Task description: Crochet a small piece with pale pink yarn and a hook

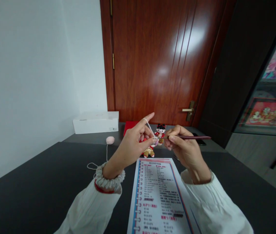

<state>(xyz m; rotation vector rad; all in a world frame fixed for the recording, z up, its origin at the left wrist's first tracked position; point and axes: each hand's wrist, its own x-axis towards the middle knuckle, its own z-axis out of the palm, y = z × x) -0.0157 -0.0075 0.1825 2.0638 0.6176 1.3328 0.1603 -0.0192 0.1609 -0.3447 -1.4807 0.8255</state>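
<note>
My left hand (134, 139) pinches a small piece of crochet work (155, 140) between thumb and fingers. Its index finger points up, with a pale yarn strand (149, 126) looped over it and running down to the piece. In my right hand (184, 144) is a crochet hook (199, 137) with a dark reddish handle, gripped like a pencil. The hook's thin tip reaches left to the piece. A ball of pale pink yarn (110, 140) lies to the left, its tail trailing toward my left wrist.
Beneath my hands lies a printed pattern sheet (156, 188). Behind them are a black-haired doll (160, 130) and a second doll (149, 151), partly hidden. A white box (96, 122) and a red object (129, 126) sit at the back of the dark table (42, 182). A flat dark object (200, 142) lies behind my right hand.
</note>
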